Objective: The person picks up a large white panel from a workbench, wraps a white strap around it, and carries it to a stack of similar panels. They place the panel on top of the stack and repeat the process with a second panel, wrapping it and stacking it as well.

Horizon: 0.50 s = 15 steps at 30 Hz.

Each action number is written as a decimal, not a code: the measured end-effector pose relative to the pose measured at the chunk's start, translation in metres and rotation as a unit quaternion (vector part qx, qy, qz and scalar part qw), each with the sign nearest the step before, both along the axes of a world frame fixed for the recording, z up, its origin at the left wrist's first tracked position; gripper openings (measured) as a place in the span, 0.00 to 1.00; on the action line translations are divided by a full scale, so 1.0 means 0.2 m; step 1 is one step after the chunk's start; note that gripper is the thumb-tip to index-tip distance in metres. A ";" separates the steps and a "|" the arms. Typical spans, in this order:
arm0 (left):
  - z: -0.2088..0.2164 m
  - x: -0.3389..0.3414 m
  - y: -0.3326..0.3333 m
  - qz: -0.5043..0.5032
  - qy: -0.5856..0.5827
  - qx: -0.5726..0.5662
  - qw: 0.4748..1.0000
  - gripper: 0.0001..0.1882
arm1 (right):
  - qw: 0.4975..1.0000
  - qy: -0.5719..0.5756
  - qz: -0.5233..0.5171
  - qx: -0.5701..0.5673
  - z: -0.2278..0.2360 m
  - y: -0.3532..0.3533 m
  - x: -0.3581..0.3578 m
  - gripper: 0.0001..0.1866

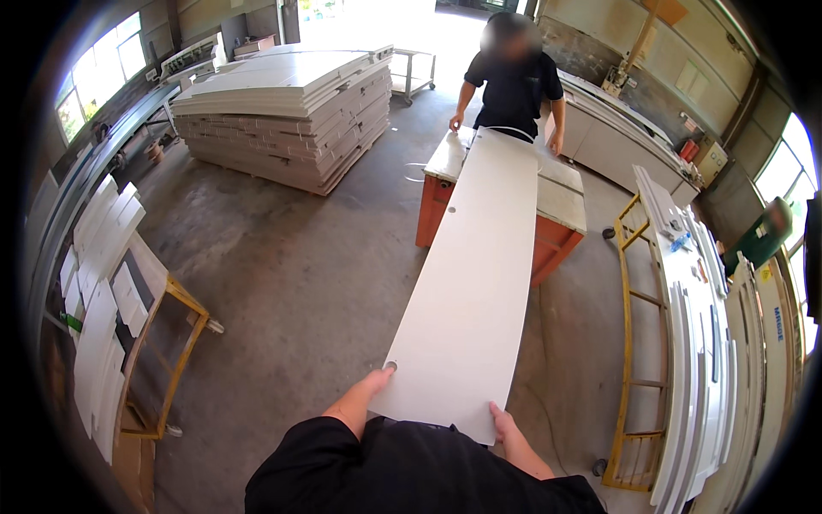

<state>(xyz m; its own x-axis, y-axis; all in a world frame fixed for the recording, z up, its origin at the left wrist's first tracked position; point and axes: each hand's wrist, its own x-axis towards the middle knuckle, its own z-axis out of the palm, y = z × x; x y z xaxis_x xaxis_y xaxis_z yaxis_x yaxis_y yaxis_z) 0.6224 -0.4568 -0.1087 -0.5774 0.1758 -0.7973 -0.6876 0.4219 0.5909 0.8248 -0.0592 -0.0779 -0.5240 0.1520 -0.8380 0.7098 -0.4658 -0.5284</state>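
Note:
A long white panel [471, 300] stretches away from me, its near end in my hands and its far end over an orange-framed worktable [561, 201]. Along its left edge are small round holes. My left hand [379, 381] grips the left edge close to one of these holes, the thumb on top and the other fingers hidden beneath. On the opposite edge my right hand [503, 422] is closed at the near corner, thumb uppermost. Behind the far end stands a co-worker [514, 86] in a black shirt, arms lowered at either side of the panel.
A tall stack of white panels [282, 128] stands at the far left. Yellow-framed carts loaded with white strips flank me, a left cart [184, 300] and a right cart [629, 343]. A metal trolley [415, 73] is farther back. On the floor at right runs a thin cable [548, 377].

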 end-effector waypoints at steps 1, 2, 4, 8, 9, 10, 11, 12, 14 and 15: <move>0.00 -0.01 -0.01 -0.002 -0.002 0.001 1.000 0.34 | 1.000 -0.004 0.003 0.007 0.00 0.00 -0.01 0.31; 0.00 0.00 -0.01 -0.003 -0.002 0.003 1.000 0.34 | 1.000 -0.007 0.005 0.010 -0.01 -0.01 -0.01 0.31; 0.03 0.00 0.01 -0.008 -0.003 0.010 1.000 0.34 | 1.000 -0.015 0.005 0.019 -0.05 0.02 0.01 0.31; 0.10 0.02 0.03 0.015 -0.014 0.016 1.000 0.34 | 1.000 0.013 -0.002 0.002 -0.11 0.04 0.05 0.30; 0.13 0.03 0.03 0.020 -0.010 0.010 1.000 0.35 | 1.000 0.008 -0.002 0.003 -0.11 0.04 0.03 0.30; 0.15 0.03 0.04 0.025 -0.006 0.004 1.000 0.35 | 1.000 0.003 -0.003 0.003 -0.10 0.04 0.03 0.29; 0.14 0.03 0.04 0.022 -0.006 0.006 1.000 0.36 | 1.000 0.008 -0.009 0.004 -0.10 0.04 0.04 0.31; 0.13 0.03 0.03 0.022 -0.005 0.006 1.000 0.36 | 1.000 0.013 -0.014 0.004 -0.09 0.03 0.03 0.33; 0.11 0.02 0.02 0.021 -0.003 0.007 1.000 0.36 | 1.000 0.010 -0.018 0.015 -0.07 0.02 0.03 0.35; 0.09 0.02 -0.01 0.024 -0.004 0.003 1.000 0.36 | 1.000 0.000 -0.013 0.023 0.02 -0.02 0.00 0.36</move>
